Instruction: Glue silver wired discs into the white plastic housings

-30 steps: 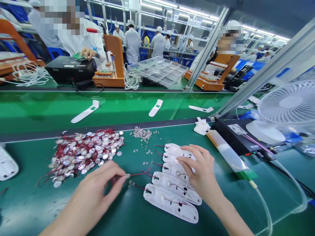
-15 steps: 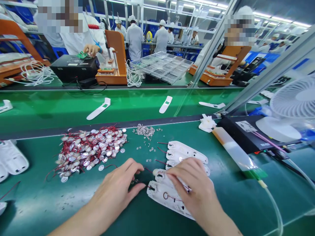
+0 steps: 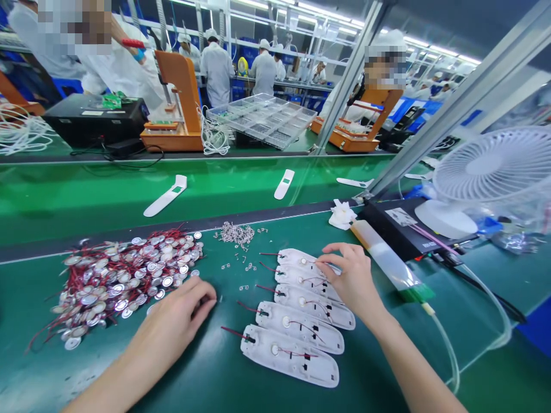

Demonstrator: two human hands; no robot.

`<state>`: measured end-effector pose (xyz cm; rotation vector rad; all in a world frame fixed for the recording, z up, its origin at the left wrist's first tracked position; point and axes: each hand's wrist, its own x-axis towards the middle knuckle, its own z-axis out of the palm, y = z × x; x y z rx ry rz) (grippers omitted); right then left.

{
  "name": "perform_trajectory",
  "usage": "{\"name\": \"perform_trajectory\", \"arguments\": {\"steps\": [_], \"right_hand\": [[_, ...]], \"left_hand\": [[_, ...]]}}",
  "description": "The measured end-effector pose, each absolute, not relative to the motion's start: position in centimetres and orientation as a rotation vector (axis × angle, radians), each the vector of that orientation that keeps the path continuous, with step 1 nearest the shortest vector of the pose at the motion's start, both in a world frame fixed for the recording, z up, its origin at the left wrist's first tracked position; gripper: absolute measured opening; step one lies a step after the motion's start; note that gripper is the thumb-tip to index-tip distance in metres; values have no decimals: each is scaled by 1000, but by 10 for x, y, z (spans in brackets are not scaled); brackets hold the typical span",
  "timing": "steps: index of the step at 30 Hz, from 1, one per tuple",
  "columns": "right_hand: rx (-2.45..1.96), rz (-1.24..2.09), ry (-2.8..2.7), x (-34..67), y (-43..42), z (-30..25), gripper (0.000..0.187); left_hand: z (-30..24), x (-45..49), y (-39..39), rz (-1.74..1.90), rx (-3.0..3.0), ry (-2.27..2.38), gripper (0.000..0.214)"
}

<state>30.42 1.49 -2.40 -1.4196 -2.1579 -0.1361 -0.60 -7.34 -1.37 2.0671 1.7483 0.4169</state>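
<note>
Several white plastic shells [image 3: 316, 376] lie side by side in a row, each with a small round disc [image 3: 274, 349] on thin wires inside. Red wire ends stick out past their left tips. My right hand [image 3: 355, 284] is over the farthest shell, thumb and index finger pinched by a thin wire; whether they grip it is hidden. My left hand [image 3: 181, 312] hovers left of the shells, fingers curled and thumb against index finger. A tiny shiny bit shows near its fingertips, too small to name. Beside it lies a heap of silver discs with red wires [image 3: 142, 272].
Behind the shells is a pile of small metal parts [image 3: 236, 232]. To the right are a glue syringe [image 3: 387, 258] with a hose, a black box [image 3: 398, 232] and a white fan [image 3: 491, 166]. A green belt [image 3: 232, 183] carries white covers; co-workers stand beyond.
My right hand has moved from the nearer shells to the farthest one. My left hand has drawn back leftward. The nearest shell showed a brown ring; a pale disc shows there now. The view has shifted right.
</note>
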Motion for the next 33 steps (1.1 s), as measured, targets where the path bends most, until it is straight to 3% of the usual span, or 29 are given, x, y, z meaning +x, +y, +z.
{"name": "perform_trajectory", "arguments": {"steps": [8, 15, 27, 33], "right_hand": [[-1474, -91, -2218, 303, 16, -27, 13], [-1457, -76, -2270, 306, 18, -27, 5], [-1354, -129, -2410, 291, 17, -18, 23], [-1222, -242, -2557, 289, 17, -11, 36]], "left_hand": [[0, 4, -16, 515, 2144, 1911, 24], [3, 26, -24, 501, 2218, 1833, 23], [4, 41, -30, 503, 2276, 1738, 15], [4, 59, -13, 425, 2389, 1373, 17]]}}
